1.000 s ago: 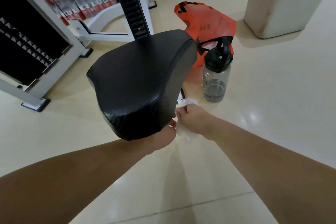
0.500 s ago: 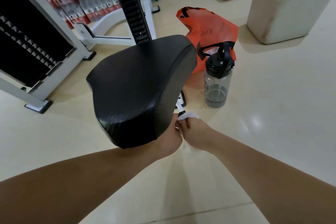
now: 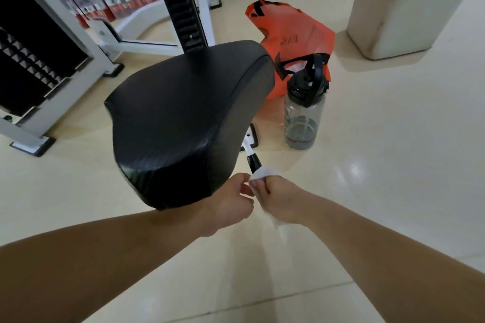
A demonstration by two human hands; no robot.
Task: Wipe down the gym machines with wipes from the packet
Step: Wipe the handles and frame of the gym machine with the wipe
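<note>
Orange bag [image 3: 301, 31] carries marks, perhaps letters; right hand [image 3: 283, 202] grips wipe [image 3: 263, 173].

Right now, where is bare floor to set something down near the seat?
Bare floor lies right of the bottle, toward the white block, and left of the seat, before the frame. Crowded: between seat, bottle and orange bag.

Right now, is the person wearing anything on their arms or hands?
Nothing shows. The left hand and right hand have no gloves or visible rings; the left forearm and right forearm are bare, with no sleeves, watch or bands in view.
</note>
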